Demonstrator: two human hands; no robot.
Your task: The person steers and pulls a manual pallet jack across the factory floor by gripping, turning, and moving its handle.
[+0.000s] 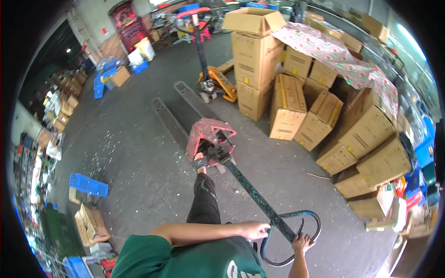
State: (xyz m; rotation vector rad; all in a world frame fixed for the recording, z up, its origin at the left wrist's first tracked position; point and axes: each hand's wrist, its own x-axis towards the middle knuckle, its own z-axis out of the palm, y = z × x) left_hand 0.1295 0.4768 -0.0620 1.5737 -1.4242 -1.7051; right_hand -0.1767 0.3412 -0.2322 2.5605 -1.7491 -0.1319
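Both hands are closed on the loop handle (296, 231) of a red pallet jack (208, 139): the left hand (254, 229) wraps the loop's left side and the right hand (302, 242) grips its lower right, fingers curled over the bar. The jack stands on the grey concrete floor (139, 153) just ahead of the person, its long axis running from the handle at lower right up to the two forks (178, 109), which point away toward upper left. One foot (200, 162) rests against the red pump housing, and stacked cardboard boxes (287, 106) stand near, on the right.
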